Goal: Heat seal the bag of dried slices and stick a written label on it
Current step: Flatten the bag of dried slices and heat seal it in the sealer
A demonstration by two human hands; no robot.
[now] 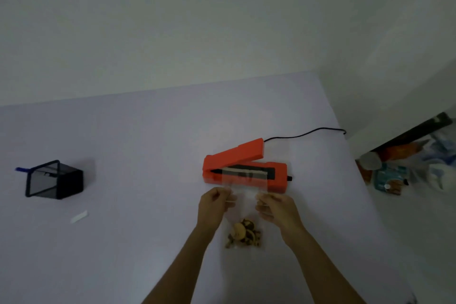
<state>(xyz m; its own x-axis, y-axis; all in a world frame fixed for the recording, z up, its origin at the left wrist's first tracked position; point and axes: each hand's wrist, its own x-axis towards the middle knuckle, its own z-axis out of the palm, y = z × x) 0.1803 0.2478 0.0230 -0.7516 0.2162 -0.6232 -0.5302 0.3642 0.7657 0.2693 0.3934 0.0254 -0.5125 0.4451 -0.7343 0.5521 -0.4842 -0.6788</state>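
**Lining the bag mouth up on the sealer**

My left hand point(214, 201) and right hand point(274, 205) pinch the clear bag point(243, 195) taut, its mouth across the open orange heat sealer's point(244, 168) strip, mid-desk point(123, 242); dried slices point(244, 232) sag away from the heat.

Pale bench point(148, 145) carrying a sealer, a bag, a holder and a label.

An orange heat sealer point(244, 168) is sitting near the bench's right edge with its lid lifted, its black cord point(306, 134) trailing to the far right corner. A clear bag of dried slices point(243, 232) is lying toward the near edge, its top reaching the sealer. A black mesh pen holder point(53, 180) is lying tipped near the left edge, a white label strip point(79, 216) lying nearer.
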